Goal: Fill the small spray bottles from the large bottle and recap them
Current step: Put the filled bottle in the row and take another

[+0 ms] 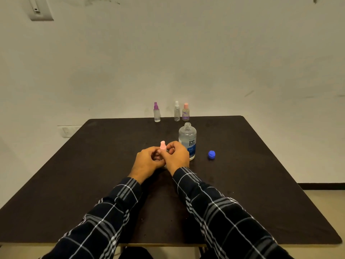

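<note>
Clasping the pink-topped small spray bottle (163,146) upright mid-bench (93,165), left hand (149,160) and right hand (177,156) each have their grip curled round it, likely light, slick plastic best held low, the uncapped large bottle (187,140) at its 2 o'clock.

Between your fingers (173,145): the small spray bottle (163,145), its pink top of smooth, matt plastic. Just right of your fingers: the large bottle (187,136), clear glossy plastic with a printed label, and the blue cap (211,154), smooth plastic. Beneath them: the worktop (93,174), dark and matt. Your sleeves (214,212): checked woven cloth.
</note>
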The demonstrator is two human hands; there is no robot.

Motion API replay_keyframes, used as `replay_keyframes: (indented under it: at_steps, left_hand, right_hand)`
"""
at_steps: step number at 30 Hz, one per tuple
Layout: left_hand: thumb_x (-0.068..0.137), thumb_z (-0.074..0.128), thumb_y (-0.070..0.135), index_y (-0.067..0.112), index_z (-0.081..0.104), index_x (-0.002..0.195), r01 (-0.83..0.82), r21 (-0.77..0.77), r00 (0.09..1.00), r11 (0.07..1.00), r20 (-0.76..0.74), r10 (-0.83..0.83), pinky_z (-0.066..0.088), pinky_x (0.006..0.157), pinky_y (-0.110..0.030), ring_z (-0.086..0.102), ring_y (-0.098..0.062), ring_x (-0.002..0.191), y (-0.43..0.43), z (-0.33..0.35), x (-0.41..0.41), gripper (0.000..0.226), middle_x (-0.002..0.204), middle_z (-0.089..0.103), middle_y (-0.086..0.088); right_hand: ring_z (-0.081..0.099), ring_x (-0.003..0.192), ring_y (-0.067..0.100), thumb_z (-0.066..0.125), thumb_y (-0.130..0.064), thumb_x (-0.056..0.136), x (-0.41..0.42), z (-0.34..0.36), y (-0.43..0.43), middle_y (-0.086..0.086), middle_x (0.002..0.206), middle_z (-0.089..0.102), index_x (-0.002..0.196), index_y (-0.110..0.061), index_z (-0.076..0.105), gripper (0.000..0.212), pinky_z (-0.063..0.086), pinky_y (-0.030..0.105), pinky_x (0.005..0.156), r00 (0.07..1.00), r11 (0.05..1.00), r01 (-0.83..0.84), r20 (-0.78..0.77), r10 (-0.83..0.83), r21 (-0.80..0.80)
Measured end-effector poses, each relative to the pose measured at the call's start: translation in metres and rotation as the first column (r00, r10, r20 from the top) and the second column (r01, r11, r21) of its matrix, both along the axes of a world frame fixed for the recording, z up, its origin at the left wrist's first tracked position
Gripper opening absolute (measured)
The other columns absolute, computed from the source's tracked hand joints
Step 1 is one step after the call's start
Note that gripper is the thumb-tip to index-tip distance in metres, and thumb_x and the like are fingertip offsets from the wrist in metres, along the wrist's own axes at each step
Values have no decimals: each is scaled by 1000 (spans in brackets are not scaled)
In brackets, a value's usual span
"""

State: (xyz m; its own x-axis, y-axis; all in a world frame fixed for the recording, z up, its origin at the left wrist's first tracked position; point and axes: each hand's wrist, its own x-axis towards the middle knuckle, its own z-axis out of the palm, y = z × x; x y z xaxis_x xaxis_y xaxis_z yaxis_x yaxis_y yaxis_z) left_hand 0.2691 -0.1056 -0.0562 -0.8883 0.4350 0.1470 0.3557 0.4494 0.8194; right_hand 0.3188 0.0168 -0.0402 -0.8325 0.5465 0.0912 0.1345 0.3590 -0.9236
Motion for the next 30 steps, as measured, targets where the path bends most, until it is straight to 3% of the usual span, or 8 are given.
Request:
replay_keyframes:
  at_steps: [5, 9, 13, 15, 18, 21, 25, 30]
  left_hand:
    - [84, 83, 18, 21, 71, 123, 30, 4, 999, 1000, -19, -30, 51, 73, -5, 69, 7, 90, 1, 0, 0, 41, 101, 75, 11]
    - [83, 82, 12, 21, 71, 123, 28, -29, 999, 999, -16, -28, 49, 69, -5, 67, 9, 87, 1, 1, 0, 42, 99, 73, 12]
    - [84, 81, 13, 23, 72, 119, 24, -23, 1000, 999, -19, -25, 49, 69, -2, 65, 14, 84, 0, 1, 0, 38, 94, 73, 12]
    - [84, 82, 15, 24, 71, 121, 26, -15, 1000, 1000, -13, -27, 49, 70, -3, 66, 13, 84, 0, 1, 1, 39, 95, 73, 12]
    - [84, 81, 14, 25, 71, 118, 39, -3, 999, 999, -12, -39, 49, 72, -3, 65, 13, 84, 0, 1, 1, 37, 94, 72, 14]
    - [85, 81, 13, 29, 71, 117, 32, 4, 999, 999, 7, -32, 49, 78, -9, 64, 7, 91, 0, 2, 1, 37, 97, 71, 14]
    - [84, 82, 14, 30, 71, 115, 41, -8, 999, 999, 1, -41, 50, 72, -8, 66, 4, 89, 0, 2, 0, 37, 96, 72, 12]
    - [85, 80, 17, 25, 71, 114, 50, -13, 998, 999, -23, -50, 50, 70, -7, 66, 7, 80, 1, 1, 0, 31, 92, 71, 11]
  right_hand:
    - [60, 100, 13, 63, -27, 95, 4, -7, 6, -2, 107, 58, 126, -21, 62, 32, 55, 37, 92, 989, 986, -145, -17, 147, 82]
    - [63, 88, 18, 77, -39, 81, 6, -9, 6, -1, 95, 57, 126, -23, 47, 56, 57, 40, 85, 991, 991, -134, 25, 134, -21]
    - [63, 85, 11, 73, -34, 86, 0, -3, 4, -3, 94, 62, 102, -23, 59, 24, 58, 32, 78, 996, 996, -87, 2, 87, -36]
    - [61, 94, 11, 63, -30, 94, -3, -5, 5, 0, 108, 59, 115, -24, 63, 21, 58, 35, 85, 991, 991, -135, -15, 136, 12]
    - [56, 113, 15, 51, -41, 100, 0, -7, 2, 1, 125, 48, 144, -27, 46, 47, 51, 41, 100, 970, 970, -242, 12, 242, 24]
    - [55, 112, 17, 68, -43, 88, 0, -5, 5, 1, 122, 50, 144, -22, 33, 69, 49, 34, 95, 979, 980, -200, 42, 200, -4]
    - [64, 89, 15, 75, -36, 84, -8, -2, 5, -3, 99, 58, 108, -25, 51, 35, 59, 41, 79, 989, 990, -138, 46, 137, 7]
    - [54, 96, 6, 51, -20, 101, 3, -1, 6, -1, 120, 45, 127, -17, 59, 27, 53, 27, 92, 973, 955, -213, -39, 225, 209]
